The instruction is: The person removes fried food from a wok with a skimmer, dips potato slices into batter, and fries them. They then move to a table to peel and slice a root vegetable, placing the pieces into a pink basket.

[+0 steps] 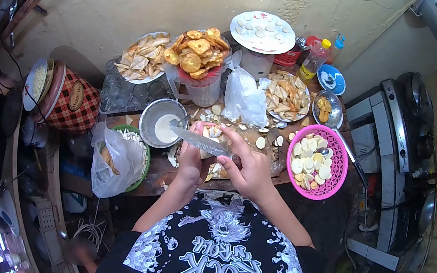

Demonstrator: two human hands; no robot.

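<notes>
Holding entry one, your right hand [251, 168] has its fingers closed round the handle of a long knife [201, 142], whose blade runs leftward across the cutting spot and ends near the steel bowl of batter [163, 122]. Entry two, your left hand [192, 158], sits directly under that blade with fingers curled on a small pale piece of food [209, 131]; how tightly they pinch it you cannot tell, since the blade covers them. The knife's long axis lies roughly side to side, parallel to the near edge of the tabletop [166, 171], so the piece is beneath the blade's middle and the left hand is the nearer one to it. Entry three, pale round slices [259, 142], lie scattered just beyond your right hand. Entry four, a pink basket [339, 174] of cut rounds, stands at the right edge. Entry five, a green basket with a plastic bag [113, 162], sits at the left near corner. Entry six, toward the far edge: a plate of flat fried pieces [142, 57], a heap of golden chips [198, 52], a white plate of small discs [263, 31], and another plate of fried strips [288, 97].
</notes>
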